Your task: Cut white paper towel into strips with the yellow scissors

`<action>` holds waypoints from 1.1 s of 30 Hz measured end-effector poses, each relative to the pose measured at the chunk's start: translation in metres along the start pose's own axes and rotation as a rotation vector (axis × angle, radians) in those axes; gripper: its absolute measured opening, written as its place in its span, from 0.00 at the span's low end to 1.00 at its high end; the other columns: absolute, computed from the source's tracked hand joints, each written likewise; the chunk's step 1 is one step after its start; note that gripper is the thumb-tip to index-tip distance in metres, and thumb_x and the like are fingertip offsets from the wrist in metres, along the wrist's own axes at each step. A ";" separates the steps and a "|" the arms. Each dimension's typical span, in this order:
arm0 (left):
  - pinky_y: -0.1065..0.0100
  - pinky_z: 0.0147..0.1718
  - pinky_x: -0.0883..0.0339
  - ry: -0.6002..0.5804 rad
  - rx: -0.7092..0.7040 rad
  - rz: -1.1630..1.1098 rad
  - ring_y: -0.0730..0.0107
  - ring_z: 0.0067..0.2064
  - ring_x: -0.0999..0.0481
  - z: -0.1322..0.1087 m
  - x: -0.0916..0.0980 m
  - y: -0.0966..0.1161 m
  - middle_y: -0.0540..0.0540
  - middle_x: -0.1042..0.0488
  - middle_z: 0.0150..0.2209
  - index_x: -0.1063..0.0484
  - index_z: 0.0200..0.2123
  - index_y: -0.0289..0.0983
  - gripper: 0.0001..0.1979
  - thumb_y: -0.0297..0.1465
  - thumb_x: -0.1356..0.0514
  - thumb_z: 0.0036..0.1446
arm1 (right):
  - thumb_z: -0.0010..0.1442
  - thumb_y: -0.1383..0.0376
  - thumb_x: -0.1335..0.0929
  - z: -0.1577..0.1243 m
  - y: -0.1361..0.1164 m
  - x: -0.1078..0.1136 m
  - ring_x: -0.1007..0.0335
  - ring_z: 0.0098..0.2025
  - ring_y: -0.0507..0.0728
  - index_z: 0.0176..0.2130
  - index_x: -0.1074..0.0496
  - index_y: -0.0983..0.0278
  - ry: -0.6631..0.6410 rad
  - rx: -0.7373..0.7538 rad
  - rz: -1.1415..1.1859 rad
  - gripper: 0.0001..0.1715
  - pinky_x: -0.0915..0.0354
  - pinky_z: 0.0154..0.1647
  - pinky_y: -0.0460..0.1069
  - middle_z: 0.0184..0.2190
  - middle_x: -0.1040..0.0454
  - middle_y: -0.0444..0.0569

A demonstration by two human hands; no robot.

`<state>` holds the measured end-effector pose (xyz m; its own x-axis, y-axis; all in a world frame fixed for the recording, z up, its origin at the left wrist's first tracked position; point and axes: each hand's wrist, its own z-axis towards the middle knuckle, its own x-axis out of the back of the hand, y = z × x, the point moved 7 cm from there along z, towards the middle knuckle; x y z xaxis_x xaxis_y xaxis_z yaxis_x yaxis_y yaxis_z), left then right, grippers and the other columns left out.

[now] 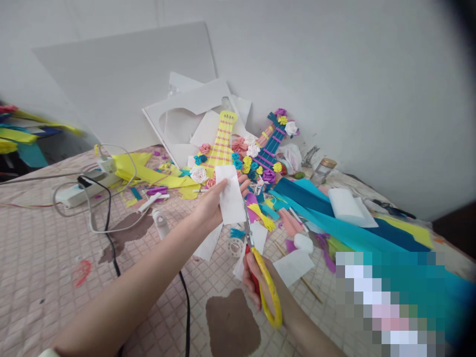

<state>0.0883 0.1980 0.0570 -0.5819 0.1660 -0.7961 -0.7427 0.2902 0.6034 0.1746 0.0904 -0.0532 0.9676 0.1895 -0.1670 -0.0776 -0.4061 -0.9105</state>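
Note:
A strip of white paper (231,198) is pinched between the thumb and fingers of my left hand (213,201). My right hand (256,277) grips a pair of scissors (270,292) with yellow and red handles. Their blades point up and away from me, close by the paper's lower right edge; whether they touch it I cannot tell. Beneath the blades lie a clear tape roll (235,247), a teal fringed paper piece (238,232) and white paper scraps (210,243). Behind the held paper stands a yellow paper guitar (224,134) with paper flowers around it.
A blue guitar (273,144) leans on the wall beside a glass jar (324,171). Teal and blue paper sheets (316,208) stretch across the right. On the left are a power strip (87,187), cables, yellow paper (163,181) and a white glue gun (160,223). White foam boards (186,111) stand behind.

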 end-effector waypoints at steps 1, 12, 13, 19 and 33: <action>0.69 0.54 0.40 0.003 -0.002 -0.005 0.64 0.58 0.39 0.000 0.000 0.000 0.39 0.36 0.57 0.43 0.58 0.29 0.22 0.27 0.53 0.60 | 0.42 0.36 0.36 0.000 0.001 0.000 0.50 0.07 0.43 0.25 0.44 0.62 -0.005 0.000 0.008 0.33 0.51 0.04 0.37 0.11 0.42 0.32; 0.70 0.54 0.39 -0.004 -0.001 -0.014 0.65 0.59 0.39 0.000 0.001 -0.001 0.39 0.37 0.57 0.43 0.57 0.28 0.22 0.27 0.53 0.60 | 0.45 0.37 0.36 -0.001 -0.001 -0.002 0.51 0.07 0.42 0.25 0.45 0.62 -0.009 0.030 0.001 0.32 0.51 0.04 0.37 0.11 0.43 0.32; 0.70 0.54 0.39 -0.004 0.001 -0.016 0.65 0.58 0.39 0.000 0.000 -0.001 0.39 0.37 0.57 0.42 0.57 0.29 0.22 0.27 0.53 0.60 | 0.45 0.37 0.37 -0.001 -0.001 -0.002 0.50 0.07 0.43 0.24 0.45 0.62 -0.011 0.032 0.002 0.32 0.50 0.05 0.37 0.10 0.43 0.32; 0.70 0.53 0.37 -0.030 -0.006 -0.017 0.64 0.58 0.38 0.001 0.001 -0.001 0.38 0.40 0.59 0.44 0.57 0.26 0.22 0.27 0.53 0.60 | 0.47 0.38 0.37 0.001 0.004 -0.002 0.50 0.06 0.43 0.25 0.44 0.63 -0.034 0.031 0.044 0.31 0.50 0.05 0.37 0.10 0.42 0.32; 0.71 0.50 0.34 0.000 -0.003 -0.012 0.65 0.56 0.35 -0.001 0.000 -0.001 0.38 0.39 0.58 0.43 0.57 0.24 0.22 0.27 0.53 0.60 | 0.48 0.38 0.37 0.000 0.005 -0.003 0.50 0.05 0.43 0.24 0.43 0.63 -0.005 0.030 0.008 0.30 0.51 0.04 0.37 0.08 0.43 0.32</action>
<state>0.0885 0.1968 0.0562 -0.5731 0.1628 -0.8031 -0.7505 0.2893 0.5942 0.1713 0.0880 -0.0577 0.9656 0.1914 -0.1761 -0.0924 -0.3804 -0.9202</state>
